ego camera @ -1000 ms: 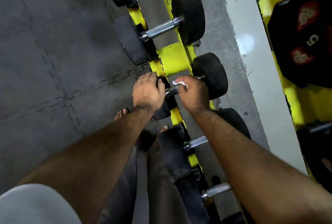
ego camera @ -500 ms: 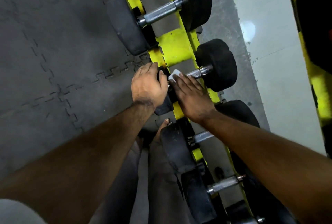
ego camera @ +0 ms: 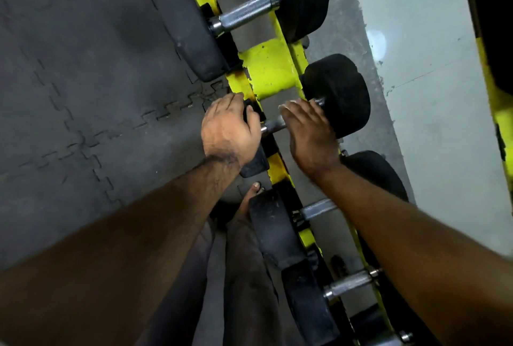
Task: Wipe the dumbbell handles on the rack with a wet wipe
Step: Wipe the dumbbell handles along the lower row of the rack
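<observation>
On the yellow rack (ego camera: 268,73), the left hand (ego camera: 229,130) gripped one dumbbell's near head while right-hand fingers (ego camera: 298,112) curled over its handle (ego camera: 274,125), wipe barely visible; neighbouring handles looked unwiped.

From my feed, the ground on the left is dark grey rubber floor matting (ego camera: 83,90), laid in interlocking tiles whose jigsaw seams (ego camera: 91,137) cross it. To the right of the matting I see a strip of rough grey concrete (ego camera: 349,26), and beyond that a smoother pale floor surface (ego camera: 433,112) carrying a soft round glare of light (ego camera: 376,41). At the far right edge stands chipped yellow-and-black equipment (ego camera: 497,48), blurred.
</observation>
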